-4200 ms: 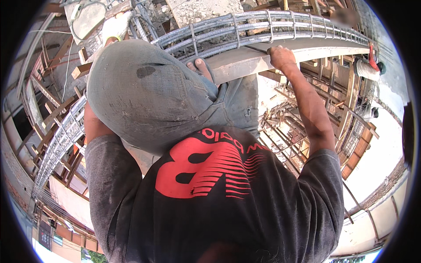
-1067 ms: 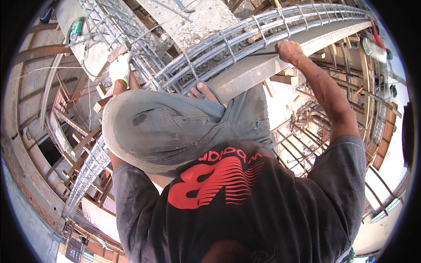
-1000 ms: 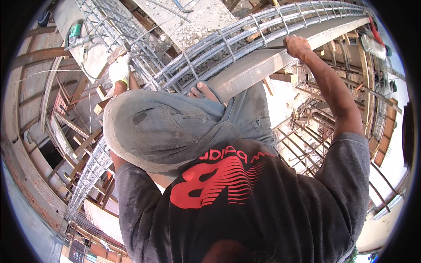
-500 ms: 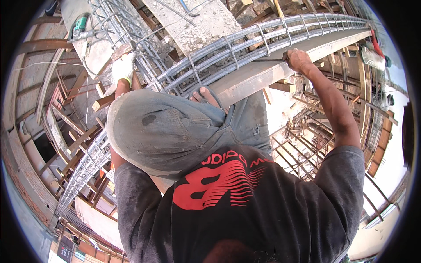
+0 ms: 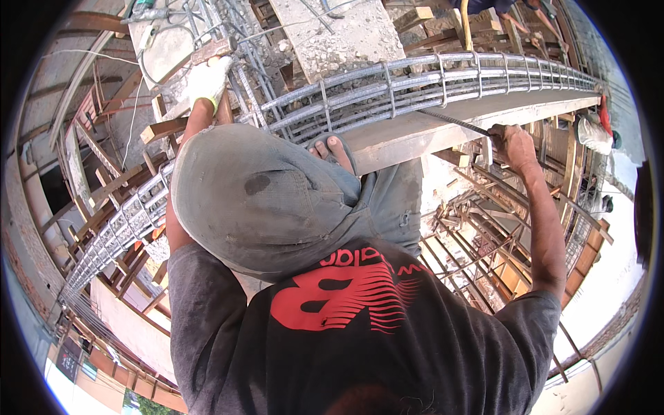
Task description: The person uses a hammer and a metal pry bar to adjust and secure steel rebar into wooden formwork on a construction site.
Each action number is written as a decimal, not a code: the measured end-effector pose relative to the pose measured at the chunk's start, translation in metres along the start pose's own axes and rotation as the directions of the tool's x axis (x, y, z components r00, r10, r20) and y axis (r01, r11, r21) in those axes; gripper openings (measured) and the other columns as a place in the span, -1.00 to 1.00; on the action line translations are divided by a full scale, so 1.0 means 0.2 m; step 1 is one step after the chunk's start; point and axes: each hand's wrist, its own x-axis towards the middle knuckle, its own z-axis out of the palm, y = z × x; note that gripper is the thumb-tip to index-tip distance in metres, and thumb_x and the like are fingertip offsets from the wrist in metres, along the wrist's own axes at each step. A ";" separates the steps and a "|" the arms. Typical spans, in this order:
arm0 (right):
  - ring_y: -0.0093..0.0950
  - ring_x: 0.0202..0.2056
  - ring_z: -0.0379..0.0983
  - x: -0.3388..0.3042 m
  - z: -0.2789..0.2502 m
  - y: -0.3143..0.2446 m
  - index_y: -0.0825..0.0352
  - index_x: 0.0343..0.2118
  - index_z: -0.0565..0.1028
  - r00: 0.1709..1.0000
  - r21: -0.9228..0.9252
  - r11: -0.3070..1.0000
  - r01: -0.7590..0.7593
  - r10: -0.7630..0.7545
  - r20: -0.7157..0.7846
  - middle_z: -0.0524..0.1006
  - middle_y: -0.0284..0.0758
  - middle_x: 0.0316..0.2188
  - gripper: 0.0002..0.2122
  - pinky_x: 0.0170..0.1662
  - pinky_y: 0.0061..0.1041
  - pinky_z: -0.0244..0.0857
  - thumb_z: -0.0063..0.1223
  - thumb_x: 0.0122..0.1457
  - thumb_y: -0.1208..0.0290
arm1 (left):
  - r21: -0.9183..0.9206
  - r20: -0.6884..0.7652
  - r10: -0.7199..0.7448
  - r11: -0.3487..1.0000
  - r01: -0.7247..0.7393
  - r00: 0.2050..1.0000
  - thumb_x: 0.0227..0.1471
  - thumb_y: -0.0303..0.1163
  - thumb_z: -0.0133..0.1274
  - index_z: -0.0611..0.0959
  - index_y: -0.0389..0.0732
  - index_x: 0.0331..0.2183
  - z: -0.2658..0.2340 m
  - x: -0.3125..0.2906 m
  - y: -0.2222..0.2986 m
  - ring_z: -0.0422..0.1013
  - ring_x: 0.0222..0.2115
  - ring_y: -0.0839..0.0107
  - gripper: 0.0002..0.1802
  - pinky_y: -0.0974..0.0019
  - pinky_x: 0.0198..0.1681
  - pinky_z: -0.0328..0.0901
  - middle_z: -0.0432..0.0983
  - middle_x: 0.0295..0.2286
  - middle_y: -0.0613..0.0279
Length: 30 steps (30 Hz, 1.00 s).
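Observation:
My left hand (image 5: 207,79), in a whitish glove, is closed around what looks like a hammer (image 5: 213,50) with a rusty head. Its fingers are partly hidden. My bare right hand (image 5: 513,146) is closed on one end of a thin, dark ribbed steel rod (image 5: 453,121). The rod slants up and left over a long form board (image 5: 408,136), its far end close to a rebar cage (image 5: 415,93). Between my arms, my bent knee (image 5: 228,187) and sandalled foot (image 5: 333,149) show, the foot near the board's left end.
A second rebar cage (image 5: 128,221) runs down the left. A rubble-strewn slab (image 5: 339,48) lies beyond the main cage. At upper right another person's arm (image 5: 551,28) reaches in. Below the board on the right is a deep drop with timber poles (image 5: 477,259).
My right hand has moved outward and nearer, away from the cage, drawing the rod with it, and more of the rod shows. My left hand keeps its grip. The view has shifted slightly.

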 end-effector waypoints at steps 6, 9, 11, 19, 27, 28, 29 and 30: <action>-0.13 -0.17 0.53 0.32 0.26 -0.20 0.33 -0.29 0.53 0.981 -0.190 0.981 0.043 -0.006 0.195 0.57 -0.05 -0.27 -0.82 -0.08 -0.22 0.41 0.02 0.11 0.36 | 0.011 0.031 0.009 1.000 -0.009 0.999 0.04 0.11 -0.05 0.67 -0.21 -0.20 0.05 0.06 -0.03 0.47 -0.15 -0.03 -0.42 0.09 -0.06 0.28 0.57 -0.21 -0.14; -0.16 -0.23 0.55 0.33 0.25 -0.26 0.30 -0.30 0.55 0.989 -0.202 0.974 0.101 -0.075 0.131 0.59 -0.10 -0.30 -0.83 -0.10 -0.23 0.42 0.00 0.14 0.35 | 0.019 0.028 0.032 0.999 -0.032 0.999 0.04 0.13 -0.05 0.66 -0.20 -0.16 0.05 0.03 -0.04 0.47 -0.12 -0.01 -0.40 0.09 -0.05 0.28 0.57 -0.20 -0.15; -0.18 -0.24 0.55 0.30 0.07 -0.33 0.28 -0.33 0.57 0.986 -0.229 0.962 0.148 -0.126 0.108 0.60 -0.13 -0.32 -0.84 -0.12 -0.23 0.42 0.03 0.14 0.34 | 0.016 0.004 0.032 0.999 -0.032 0.999 0.04 0.14 -0.05 0.66 -0.19 -0.15 0.02 0.03 -0.12 0.47 -0.12 -0.01 -0.39 0.09 -0.05 0.28 0.57 -0.21 -0.16; -0.23 -0.26 0.57 0.20 -0.12 -0.60 0.18 -0.35 0.62 0.988 -0.160 0.978 0.133 -0.119 0.094 0.62 -0.21 -0.38 -0.87 -0.15 -0.24 0.43 0.13 0.08 0.31 | -0.139 -0.015 -0.077 0.988 0.074 0.997 -0.06 0.11 0.09 0.65 -0.37 -0.16 -0.01 0.01 0.02 0.51 -0.19 0.09 -0.31 0.17 -0.10 0.30 0.60 -0.28 -0.11; -0.17 -0.45 0.54 0.10 -0.17 -0.65 0.15 -0.31 0.60 0.933 -0.127 0.925 0.357 -0.348 0.092 0.56 -0.18 -0.44 -0.87 -0.38 -0.25 0.43 0.05 0.10 0.38 | -0.115 0.027 -0.126 0.985 0.128 0.992 0.10 0.08 -0.09 0.67 -0.22 -0.24 -0.04 -0.04 0.08 0.47 -0.13 -0.06 -0.45 0.06 -0.04 0.30 0.57 -0.23 -0.17; -0.19 -0.46 0.55 0.11 -0.09 -0.68 0.14 -0.28 0.58 0.918 -0.118 0.910 0.397 -0.393 0.054 0.56 -0.18 -0.44 -0.85 -0.40 -0.25 0.43 0.02 0.11 0.40 | -0.109 -0.029 -0.083 0.991 0.080 0.996 0.07 0.05 -0.06 0.68 -0.26 -0.29 -0.02 -0.04 0.12 0.49 -0.18 -0.05 -0.46 0.07 -0.07 0.31 0.58 -0.28 -0.17; -0.20 -0.48 0.55 0.12 0.02 -0.70 0.13 -0.24 0.57 0.899 -0.112 0.893 0.437 -0.438 0.018 0.56 -0.18 -0.44 -0.82 -0.43 -0.25 0.43 -0.02 0.11 0.42 | -0.086 -0.016 -0.066 0.994 0.064 0.998 0.03 0.03 -0.01 0.68 -0.26 -0.28 -0.02 -0.04 0.14 0.50 -0.22 -0.05 -0.48 0.07 -0.11 0.32 0.58 -0.32 -0.19; -0.21 -0.49 0.54 0.12 0.07 -0.72 0.12 -0.19 0.55 0.894 -0.077 0.891 0.447 -0.447 0.023 0.55 -0.19 -0.44 -0.77 -0.45 -0.25 0.42 -0.06 0.11 0.45 | -0.165 -0.018 -0.077 0.984 0.073 0.997 0.01 0.02 0.01 0.69 -0.27 -0.29 0.01 -0.03 0.14 0.51 -0.25 -0.05 -0.48 0.08 -0.13 0.32 0.58 -0.34 -0.19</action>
